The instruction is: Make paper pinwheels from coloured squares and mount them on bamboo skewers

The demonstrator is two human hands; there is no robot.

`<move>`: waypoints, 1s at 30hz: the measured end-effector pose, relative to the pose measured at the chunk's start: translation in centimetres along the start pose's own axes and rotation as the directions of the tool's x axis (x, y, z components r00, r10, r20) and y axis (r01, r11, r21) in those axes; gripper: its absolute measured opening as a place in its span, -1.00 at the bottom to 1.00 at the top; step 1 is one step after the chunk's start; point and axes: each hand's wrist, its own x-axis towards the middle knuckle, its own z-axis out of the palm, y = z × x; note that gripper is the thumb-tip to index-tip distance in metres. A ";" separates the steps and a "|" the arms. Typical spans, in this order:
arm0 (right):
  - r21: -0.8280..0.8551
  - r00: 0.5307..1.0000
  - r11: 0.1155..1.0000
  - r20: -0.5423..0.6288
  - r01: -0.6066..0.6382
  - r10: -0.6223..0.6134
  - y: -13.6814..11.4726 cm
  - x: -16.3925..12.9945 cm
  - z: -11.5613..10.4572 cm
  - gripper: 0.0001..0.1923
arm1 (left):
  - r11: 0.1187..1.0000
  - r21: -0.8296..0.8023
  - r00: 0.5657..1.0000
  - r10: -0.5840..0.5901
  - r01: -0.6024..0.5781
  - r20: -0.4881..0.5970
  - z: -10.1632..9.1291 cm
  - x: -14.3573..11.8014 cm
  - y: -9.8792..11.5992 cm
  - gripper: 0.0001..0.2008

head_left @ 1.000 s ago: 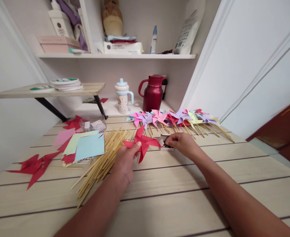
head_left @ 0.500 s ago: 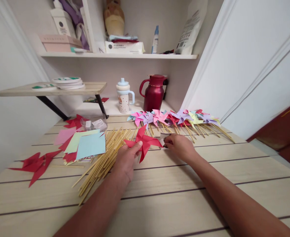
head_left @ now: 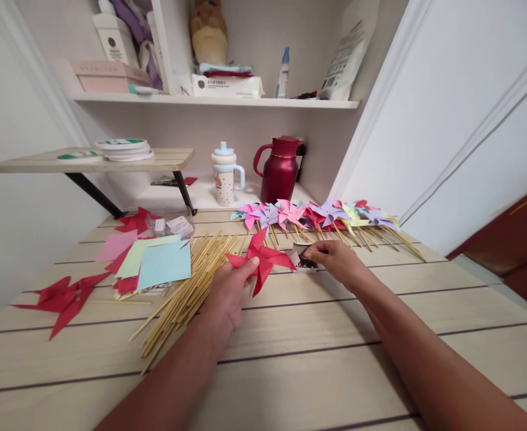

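My left hand (head_left: 227, 293) pinches a red paper pinwheel (head_left: 263, 258) just above the wooden table (head_left: 290, 371). My right hand (head_left: 337, 262) rests with its fingertips at a small white box of dark pins (head_left: 305, 261), right of the pinwheel; whether a pin is held between the fingers is hidden. A pile of thin wooden sticks (head_left: 186, 287) lies left of my left hand. A row of finished pinwheels on sticks (head_left: 321, 216) in pink, purple, red and yellow lies behind my right hand.
Coloured paper squares (head_left: 158, 263) and red folded shapes (head_left: 66, 296) lie at the left. A small clear packet (head_left: 173, 226) sits behind them. A spouted cup (head_left: 224, 175) and a dark red jug (head_left: 279, 170) stand at the back. Shelves with boxes hang above.
My right hand shifted slightly right and back, uncovering the small pin box. My left hand keeps the red pinwheel in the same place.
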 end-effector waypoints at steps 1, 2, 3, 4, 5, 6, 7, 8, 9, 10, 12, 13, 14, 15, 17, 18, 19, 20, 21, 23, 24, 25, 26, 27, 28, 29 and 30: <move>0.012 1.000 1.000 0.001 -0.001 0.001 0.0 0.0 -0.1 -0.75 | 1.000 0.002 1.000 0.001 -0.001 0.004 0.0 0.0 0.0 -0.77; 0.022 1.000 1.000 0.001 -0.002 0.002 0.1 0.0 -0.1 -0.75 | 1.000 0.006 1.000 0.000 0.000 0.003 0.0 0.0 -0.1 -0.78; 0.029 1.000 1.000 0.001 -0.004 0.004 0.0 0.1 -0.1 -0.76 | 1.000 0.011 1.000 -0.001 0.001 0.002 0.0 0.0 -0.1 -0.79; 0.033 1.000 0.999 -0.001 -0.007 0.007 0.0 0.1 -0.2 -0.77 | 1.000 0.015 1.000 -0.002 0.002 -0.001 0.0 0.0 -0.1 -0.79; 0.034 1.000 0.999 -0.004 -0.010 0.010 -0.1 0.1 -0.2 -0.78 | 1.000 0.016 1.000 -0.004 0.004 -0.005 0.0 0.0 0.0 -0.79; 0.033 1.000 0.999 -0.007 -0.014 0.014 -0.2 0.1 -0.2 -0.78 | 1.000 0.015 1.000 -0.006 0.006 -0.008 0.0 -0.1 0.0 -0.79; 0.030 1.000 0.999 -0.011 -0.017 0.017 -0.2 0.1 -0.3 -0.79 | 1.000 0.012 1.000 -0.007 0.007 -0.007 0.1 -0.1 0.0 -0.79; 0.027 1.000 0.999 -0.014 -0.020 0.020 -0.3 0.1 -0.3 -0.80 | 1.000 0.008 1.000 -0.008 0.008 -0.003 0.1 -0.2 0.0 -0.78; 0.024 1.000 0.999 -0.016 -0.022 0.022 -0.3 0.1 -0.3 -0.80 | 1.000 0.006 1.000 -0.010 0.010 -0.002 0.1 -0.2 0.1 -0.78; 0.023 1.000 0.999 -0.017 -0.022 0.023 -0.3 0.1 -0.3 -0.80 | 1.000 0.008 1.000 -0.012 0.012 -0.002 0.1 -0.3 0.1 -0.79; 0.024 1.000 1.000 -0.016 -0.020 0.021 -0.3 0.1 -0.3 -0.79 | 1.000 0.020 1.000 -0.010 0.010 -0.005 0.2 -0.3 0.1 -0.80; 0.026 1.000 0.999 -0.016 -0.018 0.018 -0.2 0.1 -0.3 -0.79 | 1.000 0.024 1.000 -0.011 0.011 -0.003 0.2 -0.3 0.1 -0.81; 0.029 1.000 0.999 -0.016 -0.016 0.016 -0.1 0.2 -0.4 -0.78 | 1.000 0.025 1.000 -0.012 0.012 0.000 0.2 -0.3 0.1 -0.82; 0.031 1.000 0.999 -0.016 -0.013 0.014 0.0 0.2 -0.4 -0.77 | 1.000 0.022 1.000 -0.014 0.014 0.005 0.2 -0.3 0.1 -0.83; 0.036 1.000 0.999 -0.014 -0.007 0.007 0.2 0.2 -0.4 -0.77 | 1.000 0.014 1.000 -0.020 0.020 0.008 0.2 -0.2 0.1 -0.84; 0.038 1.000 0.999 -0.010 -0.002 0.003 0.3 0.3 -0.5 -0.77 | 1.000 0.015 1.000 -0.021 0.021 0.007 0.2 -0.2 0.1 -0.83; 0.039 1.000 0.999 -0.005 0.001 -0.001 0.3 0.3 -0.5 -0.78 | 1.000 0.019 1.000 -0.020 0.020 0.007 0.2 -0.2 0.1 -0.83; 0.040 1.000 0.999 0.002 0.005 -0.005 0.4 0.3 -0.5 -0.78 | 1.000 0.024 1.000 -0.019 0.019 0.009 0.2 -0.2 0.1 -0.83; 0.040 1.000 0.999 0.009 0.008 -0.008 0.4 0.3 -0.5 -0.79 | 0.999 0.028 1.000 -0.017 0.017 0.014 0.2 -0.1 0.0 -0.82; 0.037 1.000 0.999 0.023 0.011 -0.012 0.4 0.2 -0.6 -0.80 | 0.999 0.038 1.000 -0.012 0.011 0.017 0.1 -0.1 -0.1 -0.81; 0.034 1.000 0.999 0.028 0.013 -0.014 0.4 0.2 -0.6 -0.80 | 0.999 0.045 1.000 -0.008 0.007 0.015 0.1 0.0 -0.1 -0.80; 0.031 0.999 0.999 0.031 0.015 -0.016 0.4 0.2 -0.6 -0.81 | 0.999 0.054 1.000 -0.004 0.003 0.014 0.1 0.0 -0.2 -0.80; 0.026 0.999 0.999 0.033 0.018 -0.019 0.4 0.1 -0.6 -0.81 | 0.998 0.063 1.000 0.000 -0.001 0.015 0.0 0.1 -0.2 -0.80; 0.020 0.999 1.000 0.034 0.022 -0.023 0.4 0.1 -0.6 -0.81 | 0.997 0.072 1.000 0.004 -0.005 0.018 0.0 0.1 -0.3 -0.79; 0.014 0.999 1.000 0.036 0.028 -0.028 0.4 0.1 -0.6 -0.81 | 0.997 0.078 1.000 0.006 -0.008 0.022 0.0 0.2 -0.3 -0.79; 0.006 0.999 0.999 0.038 0.035 -0.035 0.3 0.1 -0.7 -0.80 | 0.997 0.080 1.000 0.007 -0.009 0.025 -0.1 0.2 -0.3 -0.78; -0.002 0.998 0.999 0.038 0.044 -0.044 0.3 0.1 -0.8 -0.80 | 0.997 0.081 1.000 0.007 -0.009 0.024 -0.1 0.2 -0.3 -0.78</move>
